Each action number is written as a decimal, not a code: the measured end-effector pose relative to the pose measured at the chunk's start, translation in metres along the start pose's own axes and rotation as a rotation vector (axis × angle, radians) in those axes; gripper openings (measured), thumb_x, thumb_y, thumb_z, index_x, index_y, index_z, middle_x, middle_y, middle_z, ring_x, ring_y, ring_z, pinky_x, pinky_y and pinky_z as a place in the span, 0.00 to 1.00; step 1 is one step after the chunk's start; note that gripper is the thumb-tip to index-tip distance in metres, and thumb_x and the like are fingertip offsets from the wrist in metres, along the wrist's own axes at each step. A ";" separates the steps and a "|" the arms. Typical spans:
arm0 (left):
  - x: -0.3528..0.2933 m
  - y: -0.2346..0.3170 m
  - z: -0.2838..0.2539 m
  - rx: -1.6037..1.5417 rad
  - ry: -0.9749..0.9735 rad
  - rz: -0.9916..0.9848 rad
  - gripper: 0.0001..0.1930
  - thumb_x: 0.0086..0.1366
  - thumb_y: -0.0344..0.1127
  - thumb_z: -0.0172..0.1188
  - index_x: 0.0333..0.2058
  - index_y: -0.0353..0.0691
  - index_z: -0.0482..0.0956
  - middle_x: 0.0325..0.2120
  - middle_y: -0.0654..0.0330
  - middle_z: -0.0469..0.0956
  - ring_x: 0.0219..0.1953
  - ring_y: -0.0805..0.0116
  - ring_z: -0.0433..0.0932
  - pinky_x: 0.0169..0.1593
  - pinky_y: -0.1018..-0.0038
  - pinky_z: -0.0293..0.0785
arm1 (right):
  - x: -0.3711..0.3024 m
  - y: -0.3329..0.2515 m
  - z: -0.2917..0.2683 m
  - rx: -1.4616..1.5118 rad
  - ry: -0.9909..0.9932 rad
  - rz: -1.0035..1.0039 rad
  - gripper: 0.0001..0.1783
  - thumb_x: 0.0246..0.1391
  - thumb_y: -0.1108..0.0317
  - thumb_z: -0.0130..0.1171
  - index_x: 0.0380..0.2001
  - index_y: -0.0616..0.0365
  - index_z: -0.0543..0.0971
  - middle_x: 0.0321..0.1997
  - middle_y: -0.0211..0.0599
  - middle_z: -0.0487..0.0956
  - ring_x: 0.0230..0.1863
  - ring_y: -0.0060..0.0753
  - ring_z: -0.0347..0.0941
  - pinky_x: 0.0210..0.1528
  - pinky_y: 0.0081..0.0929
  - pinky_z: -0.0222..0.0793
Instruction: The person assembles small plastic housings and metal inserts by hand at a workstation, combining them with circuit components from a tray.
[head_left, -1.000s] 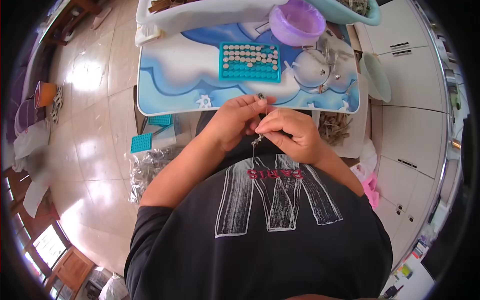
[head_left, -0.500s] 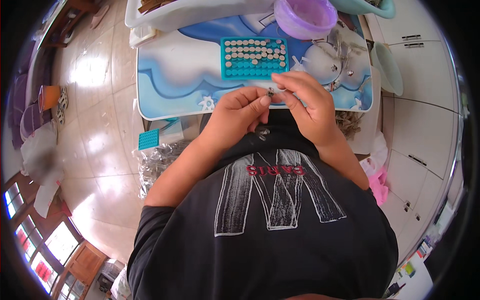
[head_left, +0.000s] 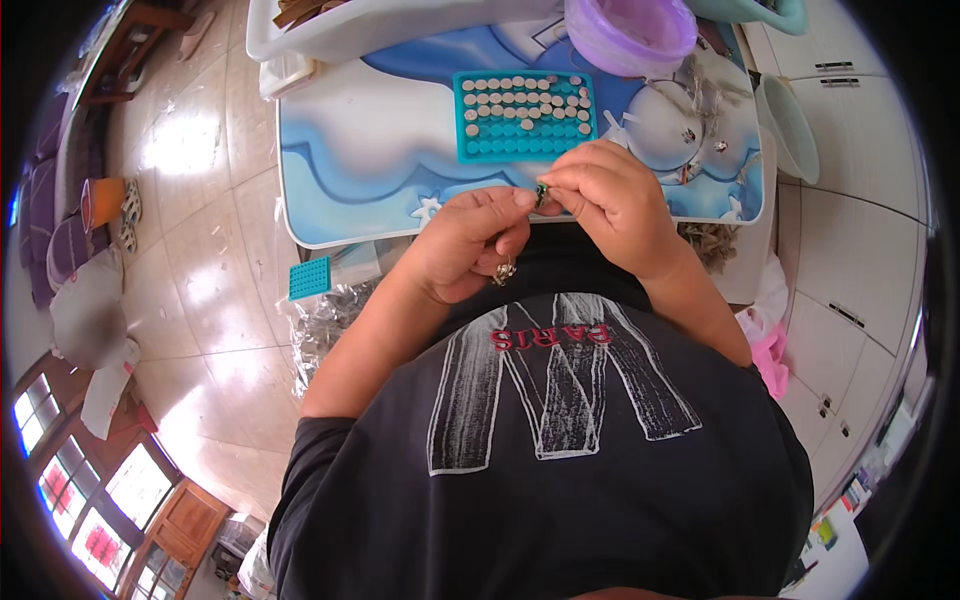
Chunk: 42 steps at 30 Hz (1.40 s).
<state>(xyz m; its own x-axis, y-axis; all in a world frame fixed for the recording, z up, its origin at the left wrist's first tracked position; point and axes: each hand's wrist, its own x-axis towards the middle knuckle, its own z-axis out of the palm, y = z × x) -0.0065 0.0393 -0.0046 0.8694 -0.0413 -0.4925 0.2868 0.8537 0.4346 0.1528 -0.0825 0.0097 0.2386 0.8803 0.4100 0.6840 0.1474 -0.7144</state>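
I look down from the head view on both hands, brought together just over the near edge of a low table (head_left: 350,170) with a blue and white cloud-patterned top. My left hand (head_left: 470,245) and right hand (head_left: 615,200) meet fingertip to fingertip, and between them they pinch a small dark bead-like piece (head_left: 541,192); it is too small for me to tell more of its make. The left hand is curled, thumb and forefinger closed on the piece from the left; the right hand is closed over it from the right, fingers bunched. A small metal ring or charm (head_left: 503,272) hangs at the underside of the left hand, though I cannot tell how it is held. Just beyond the hands, toward the middle of the table, lies a teal sorting tray (head_left: 525,115) with rows of small round pale pieces in its upper rows and bare sockets in the lower ones. At the far right corner stands a purple plastic bowl (head_left: 630,30). Loose bits of wire and small metal parts (head_left: 690,135) lie scattered on the right side of the table. On the tiled floor by the near left corner lie a smaller teal tray (head_left: 309,278) and a clear bag of metal pieces (head_left: 330,320). White cabinets (head_left: 860,250) run along the right.
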 end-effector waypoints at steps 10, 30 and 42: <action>0.004 -0.004 -0.002 -0.006 0.026 0.076 0.15 0.66 0.44 0.53 0.38 0.36 0.76 0.13 0.69 0.64 0.11 0.84 0.52 0.14 0.85 0.44 | 0.007 -0.004 0.005 -0.094 0.089 -0.115 0.09 0.38 0.79 0.64 0.27 0.61 0.75 0.26 0.38 0.75 0.27 0.41 0.71 0.28 0.33 0.67; -0.007 0.214 0.001 1.495 0.845 1.360 0.21 0.65 0.48 0.52 0.47 0.38 0.74 0.47 0.49 0.74 0.46 0.57 0.76 0.50 0.67 0.71 | -0.016 0.029 0.027 0.463 0.348 0.163 0.02 0.58 0.79 0.47 0.31 0.64 0.69 0.32 0.38 0.68 0.24 0.22 0.64 0.28 0.18 0.64; 0.130 0.373 -0.052 1.785 0.964 0.297 0.42 0.61 0.70 0.39 0.57 0.36 0.66 0.56 0.44 0.65 0.59 0.48 0.64 0.59 0.57 0.61 | -0.014 0.026 0.023 0.468 0.252 0.247 0.03 0.55 0.82 0.48 0.31 0.65 0.70 0.29 0.38 0.70 0.21 0.22 0.66 0.24 0.18 0.65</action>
<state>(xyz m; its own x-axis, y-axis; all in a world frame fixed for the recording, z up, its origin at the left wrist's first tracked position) 0.1926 0.3796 0.0539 0.6764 0.7148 -0.1775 0.7196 -0.5901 0.3661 0.1513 -0.0807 -0.0275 0.5479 0.7878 0.2812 0.2243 0.1855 -0.9567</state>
